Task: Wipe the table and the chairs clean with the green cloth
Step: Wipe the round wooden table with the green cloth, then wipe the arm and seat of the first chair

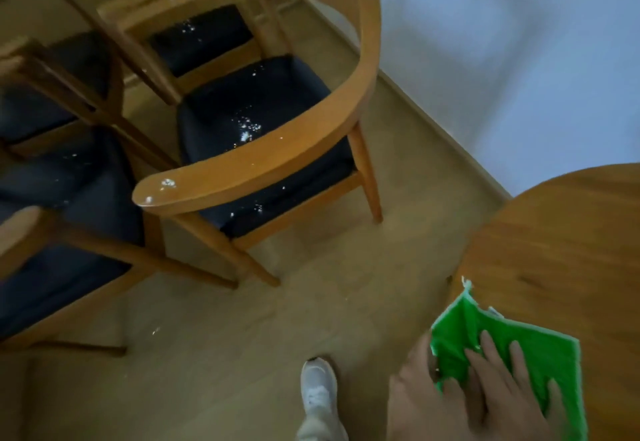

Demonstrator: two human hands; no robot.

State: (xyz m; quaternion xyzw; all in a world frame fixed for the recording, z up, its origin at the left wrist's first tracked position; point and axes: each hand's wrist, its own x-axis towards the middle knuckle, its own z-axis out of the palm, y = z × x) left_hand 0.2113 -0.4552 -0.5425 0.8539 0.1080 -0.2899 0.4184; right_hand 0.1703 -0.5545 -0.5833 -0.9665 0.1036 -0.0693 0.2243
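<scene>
A hand (485, 392) presses the green cloth (498, 347) flat, fingers straight, on the round wooden table (561, 250), lower right.
White crumbs, possibly, speck the wooden armchair (263, 122) at centre.

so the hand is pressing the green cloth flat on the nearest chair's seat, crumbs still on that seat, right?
Not quite. In the head view the hand presses the green cloth on the round table edge, not the chair. The white crumbs do lie on the nearest chair's seat.

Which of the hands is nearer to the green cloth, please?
Right: the right hand lies flat on the green cloth on the table; the left hand is out of view.
</scene>
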